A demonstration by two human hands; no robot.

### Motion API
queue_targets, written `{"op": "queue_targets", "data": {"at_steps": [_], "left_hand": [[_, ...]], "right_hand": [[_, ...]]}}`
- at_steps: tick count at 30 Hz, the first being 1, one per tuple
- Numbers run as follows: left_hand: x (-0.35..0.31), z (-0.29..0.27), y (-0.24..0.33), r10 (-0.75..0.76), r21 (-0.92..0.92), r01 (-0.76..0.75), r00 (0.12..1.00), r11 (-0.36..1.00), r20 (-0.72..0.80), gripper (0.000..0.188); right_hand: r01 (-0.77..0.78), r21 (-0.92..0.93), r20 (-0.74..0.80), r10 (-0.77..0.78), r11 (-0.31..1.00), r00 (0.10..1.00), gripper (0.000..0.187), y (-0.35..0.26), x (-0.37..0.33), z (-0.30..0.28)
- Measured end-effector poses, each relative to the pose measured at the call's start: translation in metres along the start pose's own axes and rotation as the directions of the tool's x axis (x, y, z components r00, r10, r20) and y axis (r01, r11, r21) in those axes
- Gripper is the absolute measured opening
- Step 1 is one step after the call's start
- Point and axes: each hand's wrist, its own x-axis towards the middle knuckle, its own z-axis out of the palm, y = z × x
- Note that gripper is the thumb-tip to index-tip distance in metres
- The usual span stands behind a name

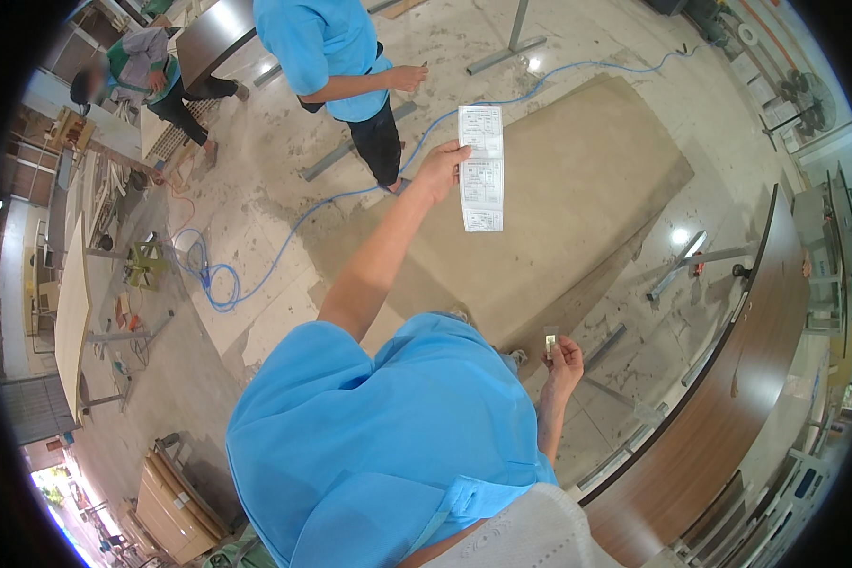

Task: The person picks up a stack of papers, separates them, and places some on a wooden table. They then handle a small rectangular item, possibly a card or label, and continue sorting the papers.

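Observation:
Stretched out ahead, my left hand (440, 172) pinches the left edge of a long white printed label sheet (483, 194), creased across into sections. The sheet hangs upright over a brown flat board on the floor. Lower and to the right, my right hand (563, 364) is closed, with thumb and fingers pinching a small gold-coloured piece with a clear edge (551, 343). Its exact kind is too small to make out. The two hands are well apart.
A brown sheet (577, 189) covers the floor ahead. A blue hose (303, 222) snakes across the tiles. A person in a blue shirt (327, 47) stands ahead; another person (147, 71) is at far left. A wood-topped table (729, 417) runs along my right, metal legs nearby.

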Motion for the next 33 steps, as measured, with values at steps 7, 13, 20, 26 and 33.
{"op": "queue_targets", "data": {"at_steps": [7, 13, 20, 26, 33], "left_hand": [[-0.001, 0.0, -0.006, 0.024, -0.01, -0.023, 0.999, 1.0, 0.039, 0.027], [-0.017, 0.015, 0.006, 0.027, 0.057, -0.029, 0.999, 0.998, 0.029, 0.027], [-0.021, 0.035, -0.003, 0.008, 0.064, -0.015, 0.994, 0.998, 0.113, 0.026], [-0.01, 0.036, -0.02, 0.096, 0.045, -0.114, 0.954, 0.992, 0.285, 0.03], [-0.019, 0.06, -0.029, -0.046, 0.13, 0.004, 0.946, 0.992, 0.321, 0.048]], "right_hand": [[0.03, -0.073, -0.019, -0.032, 0.997, 0.999, 0.017, 0.001, 0.002, 0.003], [0.025, 0.003, 0.023, -0.025, 1.0, 0.999, 0.021, 0.002, 0.003, 0.008], [0.008, -0.046, -0.043, -0.01, 0.999, 0.999, 0.023, 0.004, -0.005, 0.013], [-0.032, -0.011, -0.077, 0.031, 0.999, 0.997, 0.025, 0.008, -0.011, 0.017], [0.067, -0.104, -0.127, -0.08, 0.992, 0.989, 0.032, 0.015, -0.006, 0.019]]}}
